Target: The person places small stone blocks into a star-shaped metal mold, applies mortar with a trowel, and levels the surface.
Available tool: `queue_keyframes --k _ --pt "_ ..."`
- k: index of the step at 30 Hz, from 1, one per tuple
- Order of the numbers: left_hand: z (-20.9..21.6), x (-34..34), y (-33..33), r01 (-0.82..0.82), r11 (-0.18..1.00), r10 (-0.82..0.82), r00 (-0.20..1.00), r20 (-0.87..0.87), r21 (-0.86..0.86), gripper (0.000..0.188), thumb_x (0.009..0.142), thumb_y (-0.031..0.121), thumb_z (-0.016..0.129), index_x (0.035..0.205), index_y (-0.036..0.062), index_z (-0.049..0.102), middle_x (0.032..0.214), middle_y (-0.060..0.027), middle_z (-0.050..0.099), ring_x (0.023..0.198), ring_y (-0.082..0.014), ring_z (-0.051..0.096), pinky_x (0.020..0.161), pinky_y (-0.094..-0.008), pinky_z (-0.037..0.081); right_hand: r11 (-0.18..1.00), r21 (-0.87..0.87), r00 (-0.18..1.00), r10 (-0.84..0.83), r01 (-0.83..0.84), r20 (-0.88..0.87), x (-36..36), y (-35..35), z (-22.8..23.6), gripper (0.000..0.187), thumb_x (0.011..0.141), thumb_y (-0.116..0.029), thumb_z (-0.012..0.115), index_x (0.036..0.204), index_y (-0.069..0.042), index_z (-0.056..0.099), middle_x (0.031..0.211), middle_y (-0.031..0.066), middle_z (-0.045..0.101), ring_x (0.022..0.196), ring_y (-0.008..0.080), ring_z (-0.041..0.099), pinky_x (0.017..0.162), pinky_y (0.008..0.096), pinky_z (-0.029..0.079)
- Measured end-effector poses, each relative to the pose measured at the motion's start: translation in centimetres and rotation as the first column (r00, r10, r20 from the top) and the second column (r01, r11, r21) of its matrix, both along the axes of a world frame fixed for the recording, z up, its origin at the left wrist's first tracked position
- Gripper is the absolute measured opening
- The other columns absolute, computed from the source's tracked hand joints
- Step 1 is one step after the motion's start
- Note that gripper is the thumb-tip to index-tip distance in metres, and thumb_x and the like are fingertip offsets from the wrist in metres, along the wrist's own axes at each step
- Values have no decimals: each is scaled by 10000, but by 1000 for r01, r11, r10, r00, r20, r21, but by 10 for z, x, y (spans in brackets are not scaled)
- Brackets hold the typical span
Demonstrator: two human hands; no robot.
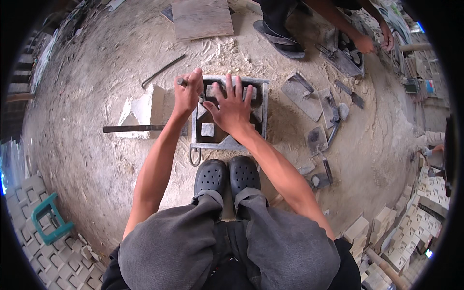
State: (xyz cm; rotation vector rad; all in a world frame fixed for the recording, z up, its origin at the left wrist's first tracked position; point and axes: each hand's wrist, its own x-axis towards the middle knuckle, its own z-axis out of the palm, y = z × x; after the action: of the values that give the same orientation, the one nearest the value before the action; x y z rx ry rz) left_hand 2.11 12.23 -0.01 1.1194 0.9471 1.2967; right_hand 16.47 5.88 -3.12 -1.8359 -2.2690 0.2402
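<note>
A rectangular grey metal mould [265, 111] with several pale square blocks inside it sits on the dusty ground before my feet. At its upper left edge, my left hand [186, 96] is closed around a dark rod-like tool [181, 82], whose lower end is mostly hidden by the fingers. My right hand [233, 108] is spread flat over the middle of the mould, fingers apart and holding nothing. A wire loop [195, 157] hangs off the mould's near left corner. Under my left forearm runs a long dark bar [128, 129], partly covered.
Left of the mould are a pale broken block [145, 106] and a bent rod [163, 71]. Trowels [302, 94] and other tools lie to the right. A board [203, 19] rests at the far side. Another person's hands [365, 44] work over a second mould [345, 60].
</note>
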Motion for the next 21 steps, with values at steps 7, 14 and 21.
queue_keyframes --k 7,14,21 --pt "0 5 -2 -55 998 56 996 -67 11 509 991 311 550 555 85 417 516 28 389 471 -71 336 454 -274 259 997 47 998 -68 68 4 7 -6 -2 622 950 -597 453 1436 -210 491 1562 194 305 1467 396 207 1137 652 126" --pt "-4 0 0 -117 993 118 992 -41 34 478 974 258 551 546 90 421 519 23 403 462 -74 343 440 -280 254 978 -34 979 -204 204 8 30 -32 13 674 968 -576 445 1491 -154 407 1583 223 241 1479 418 153 1133 666 117" --pt "15 7 0 -14 994 14 1000 1 107 476 973 201 502 533 87 362 521 39 350 461 -72 289 442 -283 222 955 50 955 -294 292 35 61 -80 -13 692 964 -527 490 1508 -118 365 1576 216 255 1423 446 282 1105 652 229"
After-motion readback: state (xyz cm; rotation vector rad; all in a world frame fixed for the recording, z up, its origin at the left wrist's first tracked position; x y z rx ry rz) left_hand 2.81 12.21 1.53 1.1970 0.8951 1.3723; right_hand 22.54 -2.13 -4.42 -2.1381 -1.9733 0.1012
